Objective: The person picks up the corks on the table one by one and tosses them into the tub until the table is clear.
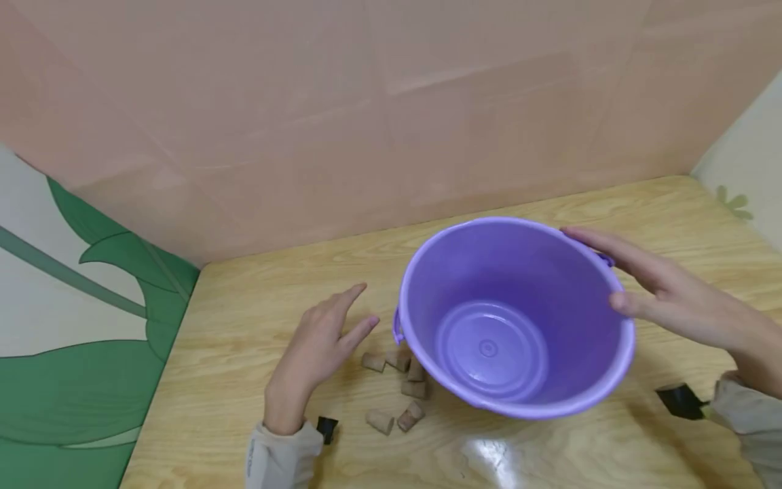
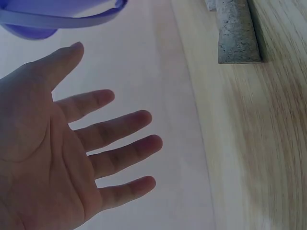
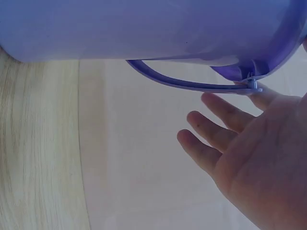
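Note:
A purple bucket stands on the wooden table, its mouth facing my view and nothing visible inside. My right hand touches the bucket's right rim, the thumb at the near side and a finger extended along the far side. In the right wrist view, this hand's other fingers stay straight and spread below the bucket handle. My left hand hovers left of the bucket, apart from it and holding nothing; its palm and spread fingers show in the left wrist view. Several corks lie between that hand and the bucket.
The light wooden table meets a pinkish covered wall at the back. Green leaf patterns mark the panel on the left. Small black pieces sit by each wrist.

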The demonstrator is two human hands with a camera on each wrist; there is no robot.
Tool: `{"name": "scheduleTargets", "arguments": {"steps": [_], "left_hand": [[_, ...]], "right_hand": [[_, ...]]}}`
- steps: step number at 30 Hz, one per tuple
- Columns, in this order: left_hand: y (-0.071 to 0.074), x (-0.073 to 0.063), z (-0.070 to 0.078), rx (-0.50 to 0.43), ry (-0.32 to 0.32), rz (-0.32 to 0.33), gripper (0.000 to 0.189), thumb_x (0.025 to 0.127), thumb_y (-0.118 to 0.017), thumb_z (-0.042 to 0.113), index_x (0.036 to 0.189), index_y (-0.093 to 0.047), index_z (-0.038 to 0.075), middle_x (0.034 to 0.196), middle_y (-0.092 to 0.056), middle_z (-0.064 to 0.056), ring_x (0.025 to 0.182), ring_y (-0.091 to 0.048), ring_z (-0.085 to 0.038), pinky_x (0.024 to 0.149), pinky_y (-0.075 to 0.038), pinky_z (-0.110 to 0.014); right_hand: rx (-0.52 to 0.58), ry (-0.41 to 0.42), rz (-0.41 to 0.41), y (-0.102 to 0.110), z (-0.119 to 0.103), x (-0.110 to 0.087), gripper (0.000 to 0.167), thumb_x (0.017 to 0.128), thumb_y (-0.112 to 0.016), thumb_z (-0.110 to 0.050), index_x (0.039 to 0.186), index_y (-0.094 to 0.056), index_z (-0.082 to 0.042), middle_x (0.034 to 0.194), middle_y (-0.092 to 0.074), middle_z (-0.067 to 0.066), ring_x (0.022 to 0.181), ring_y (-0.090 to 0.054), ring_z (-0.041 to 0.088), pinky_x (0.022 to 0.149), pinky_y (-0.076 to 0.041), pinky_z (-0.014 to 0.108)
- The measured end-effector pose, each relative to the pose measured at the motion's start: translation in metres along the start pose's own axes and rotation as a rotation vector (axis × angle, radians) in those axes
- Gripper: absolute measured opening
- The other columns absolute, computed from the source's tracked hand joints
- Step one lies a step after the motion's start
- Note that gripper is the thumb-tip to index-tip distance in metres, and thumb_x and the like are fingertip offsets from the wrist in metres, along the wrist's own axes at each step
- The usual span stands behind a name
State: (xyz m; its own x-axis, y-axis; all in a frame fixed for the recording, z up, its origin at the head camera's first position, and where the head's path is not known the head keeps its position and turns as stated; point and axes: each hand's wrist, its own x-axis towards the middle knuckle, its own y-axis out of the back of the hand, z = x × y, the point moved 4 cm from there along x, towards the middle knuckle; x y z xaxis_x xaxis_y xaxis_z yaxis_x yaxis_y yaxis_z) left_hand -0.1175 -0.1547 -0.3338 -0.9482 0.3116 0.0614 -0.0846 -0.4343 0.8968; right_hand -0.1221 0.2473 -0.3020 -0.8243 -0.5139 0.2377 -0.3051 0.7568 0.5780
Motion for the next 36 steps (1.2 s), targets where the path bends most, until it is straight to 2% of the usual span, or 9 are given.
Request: {"name": "scheduleTargets", "arguments": {"steps": [7,13,20,29,36], "left_hand": [[-0.002,-0.001,-0.005,-0.053,0.031,-0.043,0.060,0.100,-0.053,0.048,0.150,-0.042,0.017,0.144,-0.056,-0.011,0.130,-0.055,-0.032,0.110,-0.043,-0.052],[-0.004,-0.002,-0.014,-0.112,0.093,-0.098,0.060,0.099,-0.055,0.046,0.151,-0.041,0.018,0.145,-0.055,-0.012,0.128,-0.057,-0.030,0.105,-0.047,-0.052],[-0.008,-0.001,-0.022,-0.204,0.157,-0.163,0.057,0.100,-0.056,0.043,0.150,-0.042,0.021,0.139,-0.058,-0.016,0.124,-0.058,-0.033,0.100,-0.050,-0.053],[-0.014,0.000,-0.026,-0.263,0.142,-0.216,0.054,0.099,-0.058,0.039,0.147,-0.047,0.017,0.129,-0.063,-0.013,0.114,-0.061,-0.026,0.095,-0.053,-0.047],[-0.019,-0.002,-0.030,-0.276,0.113,-0.291,0.049,0.097,-0.062,0.033,0.142,-0.052,0.014,0.108,-0.069,-0.005,0.098,-0.064,-0.018,0.085,-0.055,-0.036]], "right_hand": [[0.062,0.063,-0.017,0.001,0.016,-0.003,0.071,0.095,-0.064,-0.018,0.156,-0.029,-0.008,0.159,-0.037,0.008,0.138,-0.040,0.014,0.093,-0.037,0.010],[0.055,0.062,-0.022,0.001,0.019,-0.003,0.072,0.095,-0.064,-0.017,0.156,-0.028,-0.008,0.158,-0.038,0.008,0.134,-0.045,0.016,0.092,-0.040,0.008],[0.054,0.069,-0.037,0.001,0.021,-0.004,0.072,0.095,-0.063,-0.017,0.156,-0.026,-0.008,0.159,-0.036,0.009,0.136,-0.043,0.014,0.093,-0.039,0.007],[0.133,0.107,-0.078,0.000,0.021,-0.005,0.077,0.095,-0.063,-0.018,0.157,-0.020,-0.005,0.161,-0.031,0.012,0.139,-0.040,0.016,0.095,-0.038,0.010],[0.198,0.141,-0.085,0.000,0.021,-0.005,0.081,0.093,-0.066,-0.018,0.156,-0.020,0.000,0.160,-0.032,0.016,0.135,-0.044,0.019,0.097,-0.038,0.011]]}}
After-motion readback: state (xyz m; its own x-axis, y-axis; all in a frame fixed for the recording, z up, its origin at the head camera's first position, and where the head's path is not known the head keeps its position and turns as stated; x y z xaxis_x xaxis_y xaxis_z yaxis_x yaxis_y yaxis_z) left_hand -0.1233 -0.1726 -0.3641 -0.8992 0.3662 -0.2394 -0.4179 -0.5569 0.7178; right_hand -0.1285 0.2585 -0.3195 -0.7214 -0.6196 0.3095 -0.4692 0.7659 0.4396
